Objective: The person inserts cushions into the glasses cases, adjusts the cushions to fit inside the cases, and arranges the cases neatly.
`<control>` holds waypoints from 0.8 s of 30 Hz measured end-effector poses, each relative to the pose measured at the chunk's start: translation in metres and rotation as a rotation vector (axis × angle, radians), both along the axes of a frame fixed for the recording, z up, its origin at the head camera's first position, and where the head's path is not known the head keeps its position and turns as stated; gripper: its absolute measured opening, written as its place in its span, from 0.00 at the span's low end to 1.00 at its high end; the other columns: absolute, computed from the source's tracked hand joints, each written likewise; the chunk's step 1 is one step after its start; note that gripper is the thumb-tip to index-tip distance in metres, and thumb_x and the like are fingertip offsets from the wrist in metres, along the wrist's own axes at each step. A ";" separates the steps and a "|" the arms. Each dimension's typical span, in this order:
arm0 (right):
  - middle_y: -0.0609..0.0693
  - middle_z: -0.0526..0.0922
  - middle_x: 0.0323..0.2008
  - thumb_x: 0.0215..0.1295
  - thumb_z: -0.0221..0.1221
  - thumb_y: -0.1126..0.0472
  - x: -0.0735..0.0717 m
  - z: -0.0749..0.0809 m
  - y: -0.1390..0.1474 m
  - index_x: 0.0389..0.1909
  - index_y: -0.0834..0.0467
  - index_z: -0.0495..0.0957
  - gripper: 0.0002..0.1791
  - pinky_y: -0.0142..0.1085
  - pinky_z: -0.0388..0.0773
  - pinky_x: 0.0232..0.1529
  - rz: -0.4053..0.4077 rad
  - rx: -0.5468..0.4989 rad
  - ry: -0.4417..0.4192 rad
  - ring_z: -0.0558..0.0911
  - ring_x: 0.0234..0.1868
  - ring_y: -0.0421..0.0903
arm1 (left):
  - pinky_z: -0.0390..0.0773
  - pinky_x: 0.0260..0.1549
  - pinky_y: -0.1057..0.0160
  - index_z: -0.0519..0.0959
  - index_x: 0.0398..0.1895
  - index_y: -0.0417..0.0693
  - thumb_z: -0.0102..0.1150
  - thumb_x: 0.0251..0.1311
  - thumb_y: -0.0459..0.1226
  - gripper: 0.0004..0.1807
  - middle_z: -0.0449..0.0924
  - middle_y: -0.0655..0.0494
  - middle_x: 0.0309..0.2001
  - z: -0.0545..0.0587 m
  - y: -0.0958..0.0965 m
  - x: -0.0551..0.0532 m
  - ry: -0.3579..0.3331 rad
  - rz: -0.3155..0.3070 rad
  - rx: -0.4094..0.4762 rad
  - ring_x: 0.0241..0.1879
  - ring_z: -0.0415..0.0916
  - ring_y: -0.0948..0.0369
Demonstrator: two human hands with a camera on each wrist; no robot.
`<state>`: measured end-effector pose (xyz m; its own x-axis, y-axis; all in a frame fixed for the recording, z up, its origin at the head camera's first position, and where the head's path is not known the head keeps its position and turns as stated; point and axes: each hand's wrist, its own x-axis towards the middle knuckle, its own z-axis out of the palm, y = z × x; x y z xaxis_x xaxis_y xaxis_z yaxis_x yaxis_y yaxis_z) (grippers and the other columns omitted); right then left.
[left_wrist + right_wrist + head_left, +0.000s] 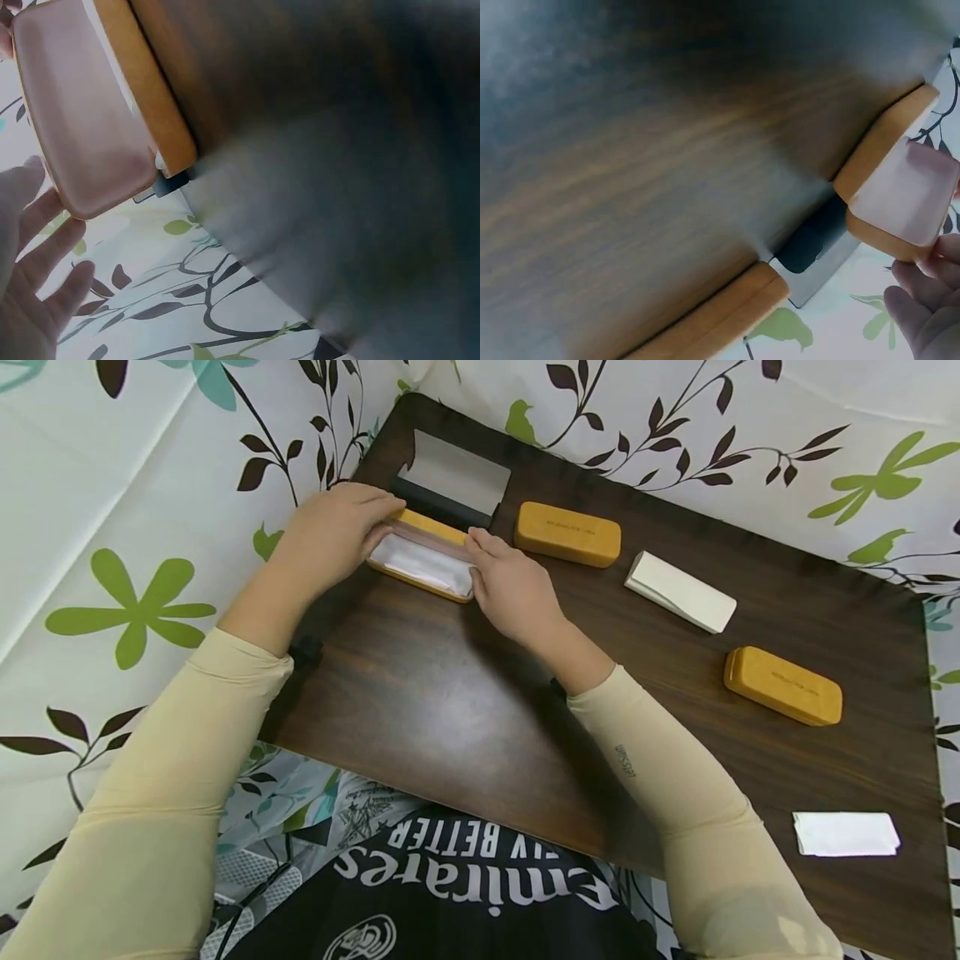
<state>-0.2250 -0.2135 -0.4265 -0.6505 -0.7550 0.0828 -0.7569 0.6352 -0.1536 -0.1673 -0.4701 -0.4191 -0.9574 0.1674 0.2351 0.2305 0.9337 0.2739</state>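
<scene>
A yellow glasses case (423, 585) stands with its lid raised at the back left of the table. Its lid lining (82, 112) is pinkish, and something white and wrinkled (420, 562) lies inside its base. My left hand (337, 531) holds the left end of the lid; in the left wrist view its fingers (52, 251) touch the lid's outer edge. At the other end, my right hand (517, 585) grips the lid near its corner. The right wrist view shows its fingertips (922, 281) against that corner. Part of the lid is hidden behind both hands.
Behind the case lies a black holder with a grey panel (461, 472). To the right are a closed yellow case (567, 533), a cream folded case (681, 592), another yellow case (783, 686) and a folded white cloth (846, 834). Patterned fabric (135, 610) borders the dark table.
</scene>
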 end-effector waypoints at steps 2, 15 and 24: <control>0.48 0.67 0.74 0.79 0.49 0.59 0.005 -0.004 0.005 0.74 0.57 0.67 0.25 0.44 0.83 0.37 0.010 0.022 0.057 0.78 0.64 0.50 | 0.74 0.59 0.41 0.79 0.63 0.44 0.57 0.73 0.32 0.18 0.79 0.44 0.61 -0.002 0.005 0.003 0.035 -0.006 -0.005 0.62 0.74 0.44; 0.49 0.77 0.66 0.79 0.49 0.58 0.014 0.002 0.030 0.64 0.56 0.79 0.20 0.46 0.63 0.73 0.022 0.117 -0.034 0.74 0.68 0.47 | 0.79 0.25 0.46 0.86 0.38 0.40 0.59 0.72 0.44 0.15 0.82 0.46 0.30 -0.003 0.017 0.013 -0.075 0.014 -0.163 0.31 0.81 0.46; 0.46 0.82 0.60 0.81 0.47 0.53 0.001 0.016 0.067 0.62 0.54 0.80 0.20 0.43 0.75 0.62 -0.057 0.163 -0.208 0.79 0.62 0.47 | 0.77 0.28 0.38 0.85 0.45 0.36 0.59 0.72 0.42 0.16 0.86 0.37 0.38 0.003 0.031 -0.003 -0.156 -0.025 -0.175 0.32 0.81 0.40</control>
<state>-0.2241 -0.1468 -0.4109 -0.6830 -0.7088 -0.1766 -0.6817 0.7053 -0.1945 -0.1707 -0.4388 -0.4166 -0.9750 0.2164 0.0501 0.2214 0.9647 0.1425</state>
